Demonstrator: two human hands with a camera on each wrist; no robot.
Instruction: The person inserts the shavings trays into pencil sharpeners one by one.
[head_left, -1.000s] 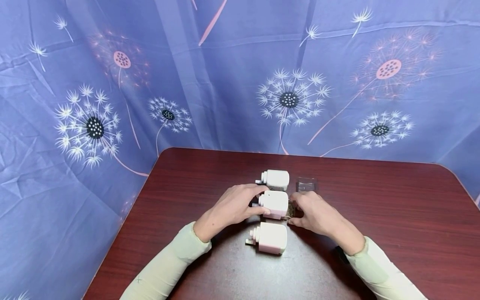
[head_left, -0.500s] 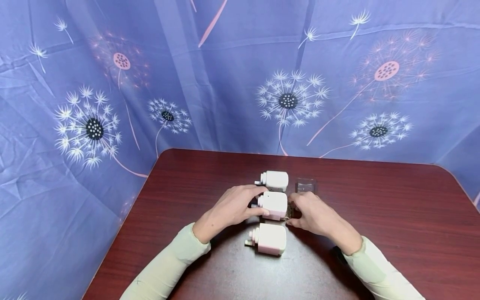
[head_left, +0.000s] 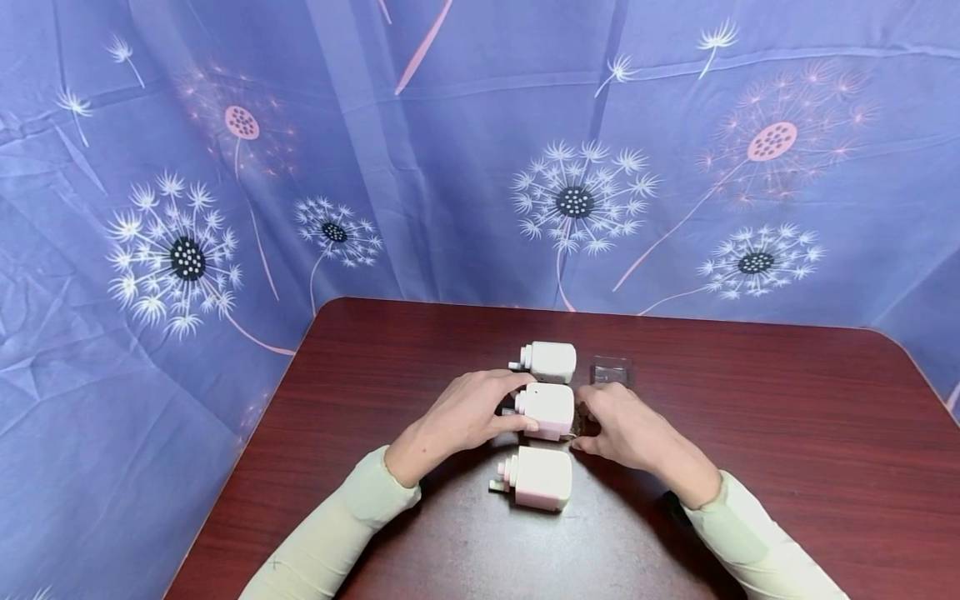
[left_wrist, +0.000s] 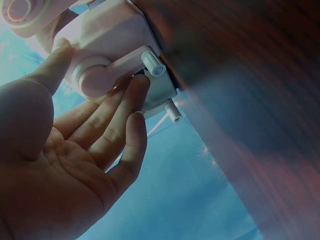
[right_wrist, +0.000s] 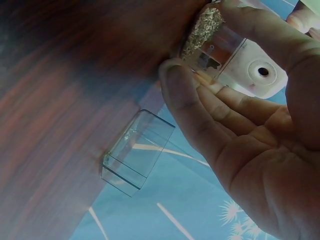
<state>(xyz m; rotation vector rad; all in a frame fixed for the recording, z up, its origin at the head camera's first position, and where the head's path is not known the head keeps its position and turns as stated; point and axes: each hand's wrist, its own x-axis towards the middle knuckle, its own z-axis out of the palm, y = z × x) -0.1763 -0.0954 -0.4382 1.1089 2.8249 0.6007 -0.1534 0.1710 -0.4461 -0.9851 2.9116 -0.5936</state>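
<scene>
A white-and-pink crank pencil sharpener [head_left: 550,406] stands in the middle of a row of three. My left hand [head_left: 471,408] grips it from the crank side, thumb on the near side and fingers at the far side. The left wrist view shows its crank handle [left_wrist: 127,64] by the fingers. At the opposite side my right hand [head_left: 630,427] pinches a clear shavings drawer [right_wrist: 231,44] between thumb and fingers. Pale shavings [right_wrist: 203,32] lie in it. The drawer is against or partly inside the sharpener; I cannot tell how far.
One white sharpener [head_left: 553,362] stands behind the held one, and a white-and-pink one [head_left: 543,479] in front. Beyond my right hand a second clear drawer [head_left: 611,370] lies on the dark red wooden table [head_left: 787,433]. A blue dandelion-print cloth [head_left: 450,167] hangs behind.
The right hand has edged slightly left, closer to the sharpener, and a little less of the shavings drawer shows. The left hand keeps its grip; the view has shifted slightly.
</scene>
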